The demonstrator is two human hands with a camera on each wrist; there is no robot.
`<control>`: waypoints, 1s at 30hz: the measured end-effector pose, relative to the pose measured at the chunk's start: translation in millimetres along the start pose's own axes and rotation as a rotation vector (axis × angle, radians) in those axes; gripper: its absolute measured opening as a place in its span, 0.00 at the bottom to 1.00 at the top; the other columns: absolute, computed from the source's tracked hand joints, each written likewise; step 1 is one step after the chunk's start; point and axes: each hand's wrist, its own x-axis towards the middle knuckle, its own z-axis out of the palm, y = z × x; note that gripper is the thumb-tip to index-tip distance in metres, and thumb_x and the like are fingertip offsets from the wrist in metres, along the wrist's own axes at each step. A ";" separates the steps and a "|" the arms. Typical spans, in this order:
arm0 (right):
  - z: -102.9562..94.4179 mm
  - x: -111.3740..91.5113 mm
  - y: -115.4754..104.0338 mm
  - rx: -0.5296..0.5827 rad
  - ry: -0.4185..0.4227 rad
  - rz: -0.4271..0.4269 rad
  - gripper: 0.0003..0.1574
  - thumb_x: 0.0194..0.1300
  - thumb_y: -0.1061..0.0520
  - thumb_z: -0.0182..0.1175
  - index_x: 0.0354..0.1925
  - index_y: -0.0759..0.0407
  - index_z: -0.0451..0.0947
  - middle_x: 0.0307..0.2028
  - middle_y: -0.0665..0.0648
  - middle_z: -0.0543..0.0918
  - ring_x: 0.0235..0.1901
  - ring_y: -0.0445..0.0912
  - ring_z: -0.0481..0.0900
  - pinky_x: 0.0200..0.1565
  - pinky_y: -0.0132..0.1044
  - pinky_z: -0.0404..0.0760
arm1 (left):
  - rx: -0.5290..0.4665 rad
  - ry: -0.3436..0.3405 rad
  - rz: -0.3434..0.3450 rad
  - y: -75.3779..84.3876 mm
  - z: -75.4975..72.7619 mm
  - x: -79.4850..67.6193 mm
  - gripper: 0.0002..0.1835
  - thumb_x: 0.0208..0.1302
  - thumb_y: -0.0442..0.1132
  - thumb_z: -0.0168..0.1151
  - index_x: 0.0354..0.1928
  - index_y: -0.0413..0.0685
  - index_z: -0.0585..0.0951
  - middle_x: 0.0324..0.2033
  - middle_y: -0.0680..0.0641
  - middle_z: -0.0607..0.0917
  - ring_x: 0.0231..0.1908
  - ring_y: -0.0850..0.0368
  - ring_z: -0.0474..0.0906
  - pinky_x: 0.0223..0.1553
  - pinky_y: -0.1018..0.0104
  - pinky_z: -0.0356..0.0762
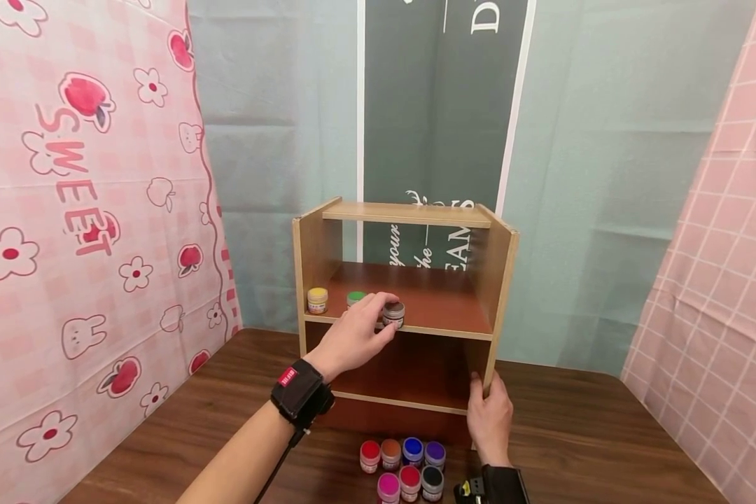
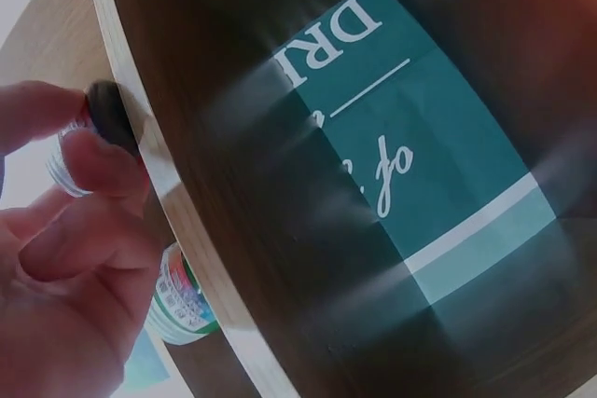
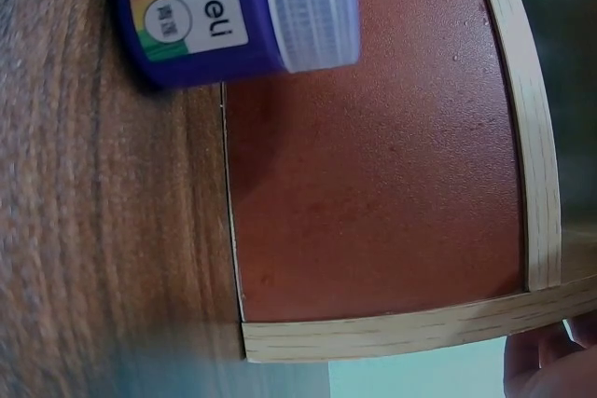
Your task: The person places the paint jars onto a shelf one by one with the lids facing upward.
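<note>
My left hand (image 1: 359,332) pinches a small paint jar (image 1: 393,314) with a dark brown lid at the front edge of the shelf unit's middle board. In the left wrist view the fingers lie around this jar (image 2: 112,116), its dark lid close to the board's edge. Just left of the hand, partly covered by it, a green paint jar (image 1: 355,299) stands on the same board. A yellow paint jar (image 1: 318,300) is at the board's left end. My right hand (image 1: 490,414) grips the right side panel of the wooden shelf unit (image 1: 504,280), low down.
Several paint jars stand in two rows on the dark wood table (image 1: 567,434) before the unit, among them a red jar (image 1: 369,455), a magenta jar (image 1: 388,486) and a purple jar (image 1: 435,453). Fabric curtains (image 1: 252,175) hang behind and at both sides.
</note>
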 end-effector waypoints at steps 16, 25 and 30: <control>0.5 -1.0 -1.3 0.000 -0.004 0.003 0.19 0.70 0.52 0.47 0.48 0.66 0.73 0.30 0.62 0.74 0.29 0.53 0.68 0.29 0.44 0.63 | 0.022 0.025 -0.046 0.7 9.0 6.6 0.20 0.64 0.44 0.55 0.56 0.46 0.71 0.43 0.49 0.79 0.40 0.60 0.75 0.42 0.64 0.78; 1.2 -0.1 0.6 -0.001 0.005 -0.002 0.17 0.70 0.53 0.48 0.46 0.65 0.73 0.26 0.60 0.69 0.27 0.52 0.66 0.29 0.43 0.61 | 0.056 0.045 -0.055 1.6 12.5 6.6 0.21 0.64 0.44 0.56 0.58 0.47 0.71 0.45 0.47 0.79 0.42 0.58 0.76 0.44 0.62 0.78; 1.3 0.6 1.7 -0.003 0.004 -0.003 0.18 0.70 0.52 0.47 0.46 0.65 0.73 0.27 0.60 0.71 0.27 0.52 0.66 0.29 0.43 0.62 | 0.074 0.052 -0.056 2.8 12.8 7.1 0.21 0.64 0.44 0.56 0.58 0.47 0.71 0.45 0.47 0.79 0.42 0.58 0.76 0.44 0.61 0.79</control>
